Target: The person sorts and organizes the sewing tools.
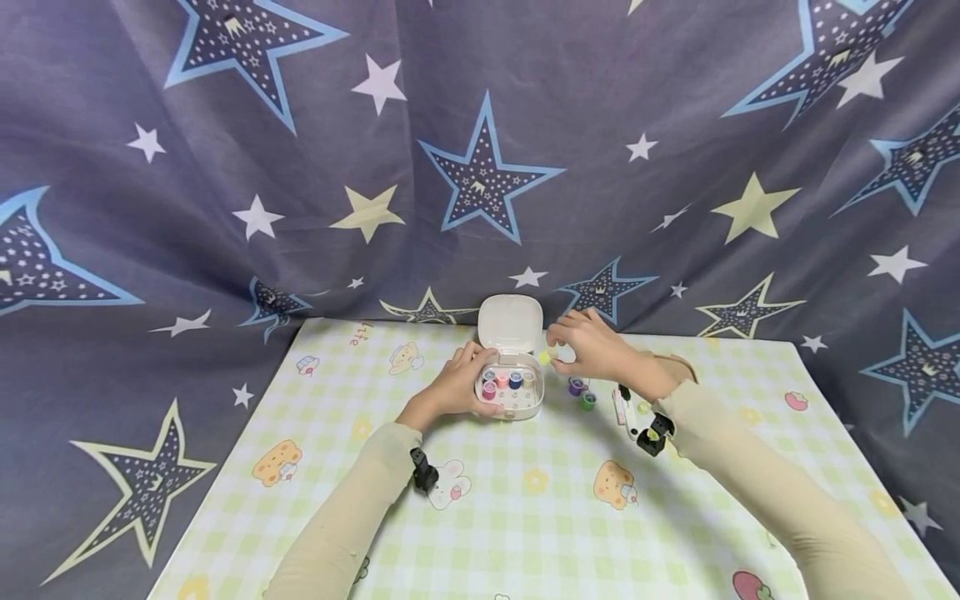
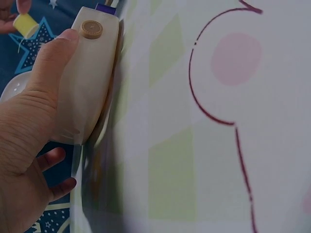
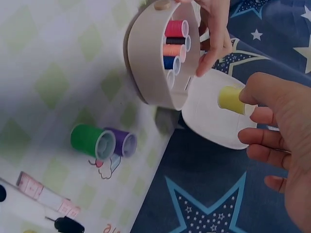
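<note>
A white sewing box (image 1: 519, 413) stands with its lid (image 1: 511, 323) raised at the back. Spools of thread sit inside, among them a pink spool (image 3: 177, 28), an orange spool (image 3: 174, 51) and a blue spool (image 3: 171, 63). My left hand (image 1: 459, 385) grips the box's left side. In the left wrist view its thumb lies beside the round brown clasp (image 2: 92, 29) on the front. Just right of the lid, my right hand (image 1: 592, 346) pinches a yellow thread spool (image 3: 231, 99) between thumb and fingertips, held in the air.
A green spool (image 3: 92, 141) and a purple spool (image 3: 121, 141) lie on the checked tablecloth right of the box. Farther right, partly under the right forearm, is a white item with a pink printed strip (image 3: 46, 194). A star-patterned curtain (image 1: 480, 183) hangs behind the table.
</note>
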### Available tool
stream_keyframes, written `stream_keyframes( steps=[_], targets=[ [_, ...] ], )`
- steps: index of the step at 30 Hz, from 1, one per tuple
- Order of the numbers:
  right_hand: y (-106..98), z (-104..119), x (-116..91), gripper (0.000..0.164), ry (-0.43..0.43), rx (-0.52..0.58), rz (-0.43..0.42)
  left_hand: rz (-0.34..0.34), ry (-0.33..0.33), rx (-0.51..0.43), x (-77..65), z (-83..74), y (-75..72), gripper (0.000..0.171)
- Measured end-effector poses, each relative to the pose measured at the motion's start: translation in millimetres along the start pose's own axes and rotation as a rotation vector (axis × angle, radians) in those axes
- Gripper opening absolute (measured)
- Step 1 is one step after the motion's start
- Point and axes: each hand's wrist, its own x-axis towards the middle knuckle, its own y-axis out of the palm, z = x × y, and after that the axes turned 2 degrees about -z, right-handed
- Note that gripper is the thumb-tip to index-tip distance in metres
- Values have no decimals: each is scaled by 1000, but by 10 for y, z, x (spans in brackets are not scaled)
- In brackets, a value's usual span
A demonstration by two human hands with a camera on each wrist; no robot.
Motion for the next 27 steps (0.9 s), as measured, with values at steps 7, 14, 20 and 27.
stream_keyframes(
  steps=[7,14,20,27],
  targets=[
    [58,55,66,21,-27,-24,7,-7,10,1,-1,33,19,114],
    [90,115,130,22,-23,-16,28,3,15,3,2,37,20,114],
    [126,172,182,20,-42,-28,54,-3,22,3,-7,36,15,112],
    [172,225,222,19,-102,-48,28,-3,24,20,-6,39,23,112]
  ],
)
